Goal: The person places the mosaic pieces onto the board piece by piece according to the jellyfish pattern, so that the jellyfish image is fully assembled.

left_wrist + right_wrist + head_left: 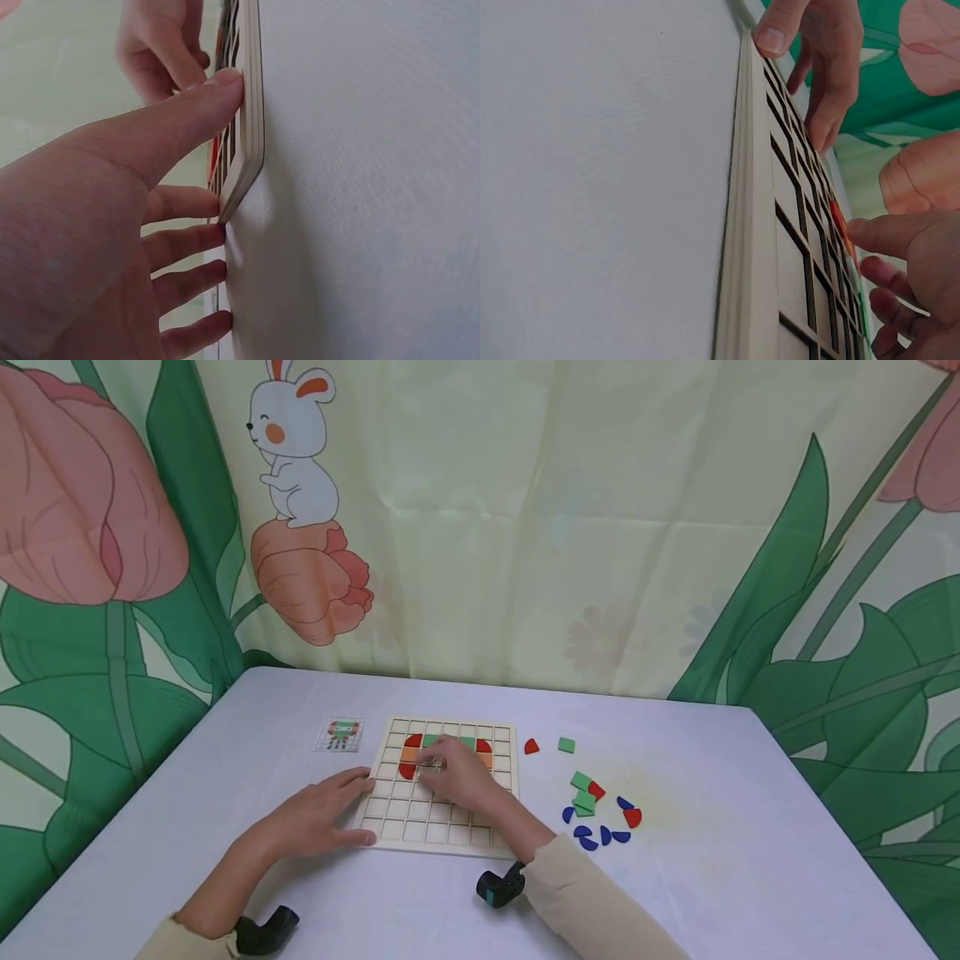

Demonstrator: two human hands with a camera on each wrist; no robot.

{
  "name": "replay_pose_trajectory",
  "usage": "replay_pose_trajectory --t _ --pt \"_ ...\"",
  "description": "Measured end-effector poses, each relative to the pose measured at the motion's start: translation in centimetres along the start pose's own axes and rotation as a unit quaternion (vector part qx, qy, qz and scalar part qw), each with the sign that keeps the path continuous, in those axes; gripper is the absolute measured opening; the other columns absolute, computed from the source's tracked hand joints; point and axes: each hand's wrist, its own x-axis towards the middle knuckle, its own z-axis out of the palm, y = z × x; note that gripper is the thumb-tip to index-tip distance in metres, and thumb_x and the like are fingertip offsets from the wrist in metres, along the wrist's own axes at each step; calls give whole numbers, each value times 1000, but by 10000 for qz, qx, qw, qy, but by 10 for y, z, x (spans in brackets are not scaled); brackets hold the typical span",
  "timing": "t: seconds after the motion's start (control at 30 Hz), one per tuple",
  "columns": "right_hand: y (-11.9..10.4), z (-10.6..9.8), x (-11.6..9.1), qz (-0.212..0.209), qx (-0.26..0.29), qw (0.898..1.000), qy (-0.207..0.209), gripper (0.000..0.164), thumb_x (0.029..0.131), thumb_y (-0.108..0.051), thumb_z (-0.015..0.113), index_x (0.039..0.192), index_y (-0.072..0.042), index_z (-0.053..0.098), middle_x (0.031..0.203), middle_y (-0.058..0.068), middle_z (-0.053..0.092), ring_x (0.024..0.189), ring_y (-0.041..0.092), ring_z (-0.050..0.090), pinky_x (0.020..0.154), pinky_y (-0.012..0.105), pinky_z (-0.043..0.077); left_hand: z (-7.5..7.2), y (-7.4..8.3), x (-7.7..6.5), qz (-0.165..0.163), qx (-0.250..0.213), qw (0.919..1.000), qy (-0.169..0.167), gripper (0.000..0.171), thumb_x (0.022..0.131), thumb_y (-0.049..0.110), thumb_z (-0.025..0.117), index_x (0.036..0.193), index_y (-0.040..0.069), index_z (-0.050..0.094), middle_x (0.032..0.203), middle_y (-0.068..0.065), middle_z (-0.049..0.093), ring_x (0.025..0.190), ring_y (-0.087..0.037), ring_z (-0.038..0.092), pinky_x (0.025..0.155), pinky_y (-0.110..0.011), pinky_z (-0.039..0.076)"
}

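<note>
A wooden grid board [405,832] lies on the table, with red rounded pieces [407,771], orange squares [410,754] and green squares [468,742] in its upper cells. My left hand [318,814] rests at the board's left edge, fingers spread; its thumb [225,79] touches the near rim. Above the upper cells is my right hand [467,777], its thumb [866,231] at a red piece [840,221] in the right wrist view. No piece shows between its fingers, and the hand covers the cells beneath.
A small pattern card [341,734] lies left of the board. To the right are loose green squares [566,745], red pieces [632,817] and blue half-round pieces [621,837], several of them close together. A printed curtain [525,527] hangs behind the table.
</note>
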Motion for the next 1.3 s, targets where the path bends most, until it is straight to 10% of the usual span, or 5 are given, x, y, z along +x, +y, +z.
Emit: replay_pose_trajectory --t 1.3 --pt "74 -100 -114 1607 -569 9760 1354 22 83 -18 76 105 -21 74 105 -2 67 87 17 52 66 22 48 -2 4 1 -108 -83 9999 -66 83 76 55 74 140 10 49 152 -13 39 139 -36 38 106 -58 39"
